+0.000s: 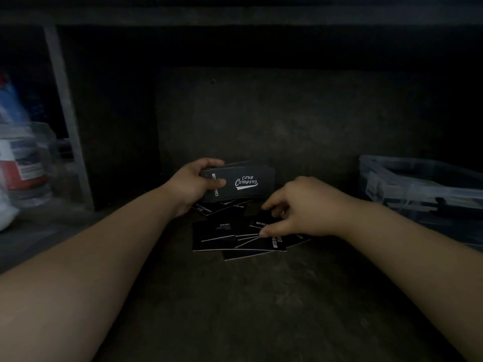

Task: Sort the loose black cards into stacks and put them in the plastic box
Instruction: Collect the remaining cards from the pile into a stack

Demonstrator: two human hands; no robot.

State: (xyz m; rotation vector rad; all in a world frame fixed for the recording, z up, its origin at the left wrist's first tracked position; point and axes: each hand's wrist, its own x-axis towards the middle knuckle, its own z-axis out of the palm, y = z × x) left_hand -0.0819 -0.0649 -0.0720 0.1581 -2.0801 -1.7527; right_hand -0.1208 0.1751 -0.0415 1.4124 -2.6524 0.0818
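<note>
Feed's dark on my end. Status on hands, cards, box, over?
Left hand grips stack of black printed cards. Right hand pinches one loose black card off scattered pile. Clear plastic box at right, path unobstructed.

Left hand (193, 182) gripping card stack (243, 182), right hand (300, 207) pinching loose card (261, 222)

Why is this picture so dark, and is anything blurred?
Head view: dim light, the back nearly black; white lettering on the black card stack in the left hand reads sharp; the clear plastic box at right and containers at left look blurred.
</note>
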